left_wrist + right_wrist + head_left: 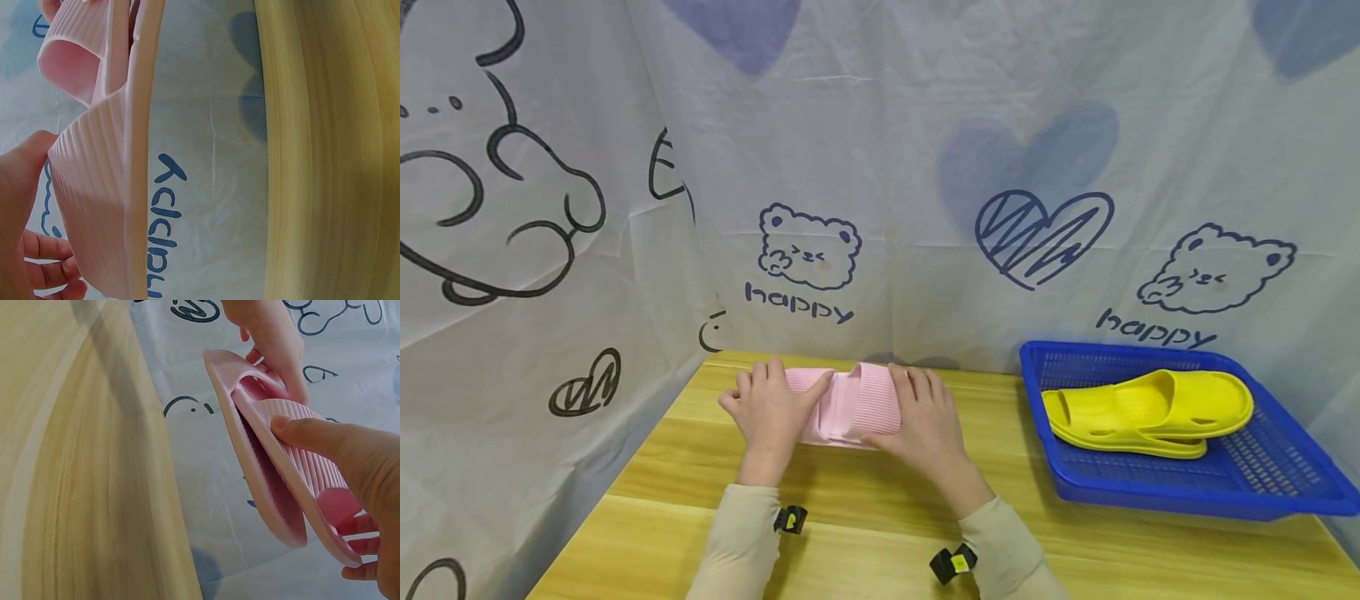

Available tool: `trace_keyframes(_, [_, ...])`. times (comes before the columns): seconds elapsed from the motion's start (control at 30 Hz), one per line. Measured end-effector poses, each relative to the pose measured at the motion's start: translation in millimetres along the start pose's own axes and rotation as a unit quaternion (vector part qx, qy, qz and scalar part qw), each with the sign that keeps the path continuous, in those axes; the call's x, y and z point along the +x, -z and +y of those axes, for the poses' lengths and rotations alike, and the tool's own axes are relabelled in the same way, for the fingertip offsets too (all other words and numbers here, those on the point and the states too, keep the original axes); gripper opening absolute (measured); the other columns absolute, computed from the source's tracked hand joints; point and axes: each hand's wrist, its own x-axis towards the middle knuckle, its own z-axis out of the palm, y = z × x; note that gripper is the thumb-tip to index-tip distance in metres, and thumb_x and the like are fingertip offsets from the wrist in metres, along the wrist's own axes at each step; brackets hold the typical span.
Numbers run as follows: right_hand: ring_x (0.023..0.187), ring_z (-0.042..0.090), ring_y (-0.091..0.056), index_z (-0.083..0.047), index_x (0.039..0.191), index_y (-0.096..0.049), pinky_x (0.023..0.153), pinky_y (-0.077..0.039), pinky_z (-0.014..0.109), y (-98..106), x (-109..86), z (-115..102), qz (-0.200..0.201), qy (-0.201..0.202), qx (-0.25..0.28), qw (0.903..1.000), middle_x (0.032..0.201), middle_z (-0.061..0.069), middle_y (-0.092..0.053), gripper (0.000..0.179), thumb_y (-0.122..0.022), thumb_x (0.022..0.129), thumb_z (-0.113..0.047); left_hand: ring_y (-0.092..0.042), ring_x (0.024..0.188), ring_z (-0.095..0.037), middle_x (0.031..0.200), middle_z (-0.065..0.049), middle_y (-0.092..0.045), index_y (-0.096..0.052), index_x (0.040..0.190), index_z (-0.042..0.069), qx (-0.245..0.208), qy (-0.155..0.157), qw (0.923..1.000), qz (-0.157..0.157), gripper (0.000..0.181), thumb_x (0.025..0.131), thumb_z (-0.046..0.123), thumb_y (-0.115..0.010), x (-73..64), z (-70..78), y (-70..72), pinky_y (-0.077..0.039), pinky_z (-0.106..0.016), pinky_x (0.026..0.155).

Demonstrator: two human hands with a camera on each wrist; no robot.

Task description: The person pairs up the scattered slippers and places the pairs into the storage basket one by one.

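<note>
Two pink ribbed slide slippers lie one partly over the other, facing opposite ways, and both hands hold them. My left hand (772, 412) grips the left slipper (100, 194) at its strap, thumb on one side and fingers on the other. With the thumb across the ribbed strap and fingers round the far edge, my right hand (928, 425) holds the right slipper (319, 465). In both wrist views the pair appears raised off the wooden table (850, 500). Part of each sole is hidden by the overlap.
On the right of the table stands a blue plastic basket (1157, 496) holding a pair of yellow slippers (1210, 404), one on the other. A white printed curtain (917, 300) hangs behind the table and along its left side.
</note>
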Motion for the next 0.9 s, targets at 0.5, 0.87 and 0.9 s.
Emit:
trace_keyframes(0.5, [0.120,0.031,-0.048,-0.011,0.142,-0.042,0.099,-0.047,0.047,-1.8,-1.2,-0.6,0.021,0.009,-0.001,0.9997,0.129,0.013,-0.054,0.109,-0.082,0.057,-0.068,-0.046,0.100,-0.037,0.105,-0.021,-0.059,-0.057,0.110,0.002,0.000,-0.003,1.0000,0.005,0.085,0.072,0.078,-0.062,-1.0,3.4,1.4,-0.031,-0.056,0.086])
trace_keyframes(0.87, [0.120,0.032,-0.049,-0.010,0.141,-0.043,0.100,-0.046,0.048,-0.7,-1.3,-1.8,0.026,0.010,0.000,0.9996,0.128,0.014,-0.055,0.109,-0.083,0.058,-0.067,-0.046,0.096,-0.036,0.101,-0.021,-0.059,-0.056,0.105,0.001,-0.008,-0.002,0.9998,0.016,0.083,0.072,0.077,-0.064,-2.2,5.5,-0.5,-0.030,-0.055,0.085])
trace_keyframes(0.9, [0.120,0.032,-0.049,-0.010,0.141,-0.043,0.100,-0.046,0.048,-0.7,-1.3,-1.8,0.027,0.010,0.000,0.9996,0.128,0.014,-0.055,0.109,-0.083,0.058,-0.067,-0.046,0.096,-0.036,0.100,-0.022,-0.059,-0.056,0.104,0.001,-0.010,-0.002,0.9998,0.018,0.082,0.072,0.076,-0.064,-2.4,5.8,-0.7,-0.030,-0.054,0.085])
